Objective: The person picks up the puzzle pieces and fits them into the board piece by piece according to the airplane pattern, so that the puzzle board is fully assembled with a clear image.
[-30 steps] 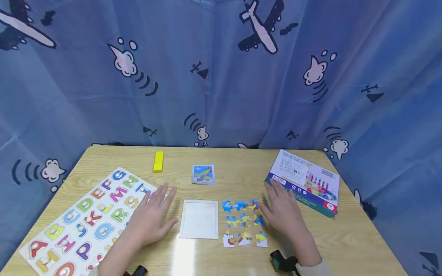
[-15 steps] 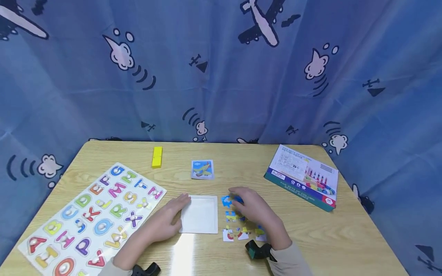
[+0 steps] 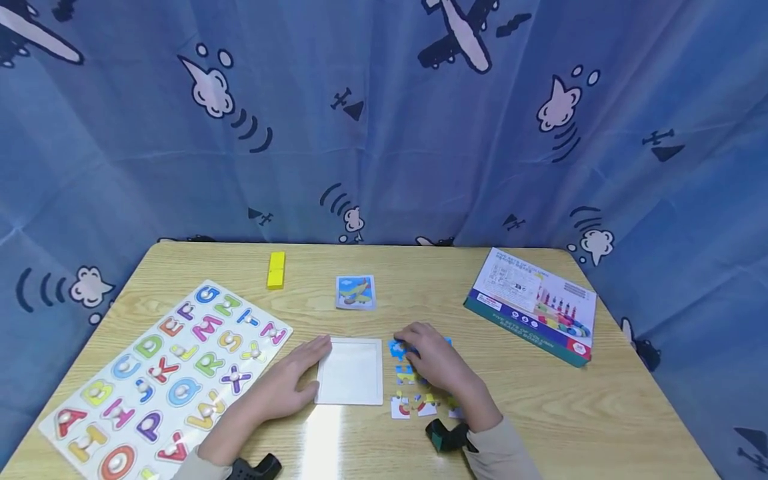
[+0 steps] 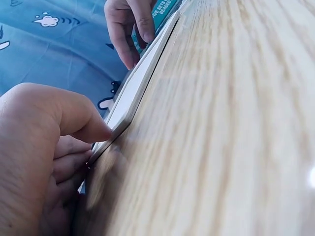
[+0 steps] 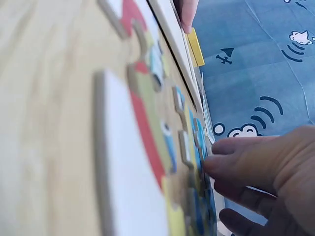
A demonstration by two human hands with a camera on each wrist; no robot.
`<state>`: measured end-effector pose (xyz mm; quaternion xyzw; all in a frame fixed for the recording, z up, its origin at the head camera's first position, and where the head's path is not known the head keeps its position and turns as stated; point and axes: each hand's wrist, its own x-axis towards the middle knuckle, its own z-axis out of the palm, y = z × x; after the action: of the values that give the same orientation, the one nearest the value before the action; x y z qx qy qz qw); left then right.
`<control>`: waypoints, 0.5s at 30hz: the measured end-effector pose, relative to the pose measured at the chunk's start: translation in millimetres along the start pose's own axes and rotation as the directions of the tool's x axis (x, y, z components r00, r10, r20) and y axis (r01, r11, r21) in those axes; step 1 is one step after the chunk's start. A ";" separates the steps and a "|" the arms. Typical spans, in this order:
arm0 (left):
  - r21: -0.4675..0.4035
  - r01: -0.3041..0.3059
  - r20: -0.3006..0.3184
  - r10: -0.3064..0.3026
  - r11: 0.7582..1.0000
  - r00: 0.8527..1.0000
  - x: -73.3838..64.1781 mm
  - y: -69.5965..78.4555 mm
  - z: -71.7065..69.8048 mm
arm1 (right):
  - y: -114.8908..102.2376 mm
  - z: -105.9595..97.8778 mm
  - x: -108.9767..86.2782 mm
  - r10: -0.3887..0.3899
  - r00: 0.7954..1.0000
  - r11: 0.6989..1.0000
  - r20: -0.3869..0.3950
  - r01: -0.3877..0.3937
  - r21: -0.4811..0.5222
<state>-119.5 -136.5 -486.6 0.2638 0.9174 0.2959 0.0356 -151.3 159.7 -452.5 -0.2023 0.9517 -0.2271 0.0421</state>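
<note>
In the head view my left hand (image 3: 287, 380) lies along the left side of a shallow white puzzle tray (image 3: 350, 371). The left wrist view shows its thumb (image 4: 101, 132) touching the tray's near corner, fingers beside the edge. My right hand (image 3: 437, 359) is over the upper rows of loose jigsaw pieces right of the tray. Its index finger and thumb curve around a blue jigsaw piece (image 3: 397, 349); I cannot tell whether they pinch it. Below lie a yellow-and-blue piece (image 3: 405, 375) and white-edged pieces (image 3: 400, 408). The hand hides several pieces.
A picture card of a yellow plane (image 3: 355, 292) lies behind the tray, and a yellow block (image 3: 276, 270) stands farther left. An alphabet board (image 3: 162, 383) covers the table's left side. At the back right is a bead-set box (image 3: 533, 303). A blue curtain (image 3: 384, 133) hangs behind.
Both hands were spread above the table. The left has come down against the tray's left edge; the right has moved left onto the upper jigsaw pieces. Little differs over the last half second.
</note>
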 end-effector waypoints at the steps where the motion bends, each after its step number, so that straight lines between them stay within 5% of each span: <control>1: -0.001 -0.002 -0.001 0.002 1.000 1.000 -0.2 0.0 0.0 | -0.1 0.3 -0.1 -0.005 1.000 1.000 -0.004 0.005 -0.009; 15: -0.013 -0.030 -0.017 0.030 0.999 0.999 0.5 -1.9 -2.1 | -0.2 3.6 0.1 -0.014 0.999 0.999 -0.047 0.012 -0.040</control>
<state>-121.3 -138.6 -485.9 0.2747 0.9117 0.3046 0.0255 -150.7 158.0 -455.6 -0.2040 0.9554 -0.2129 0.0142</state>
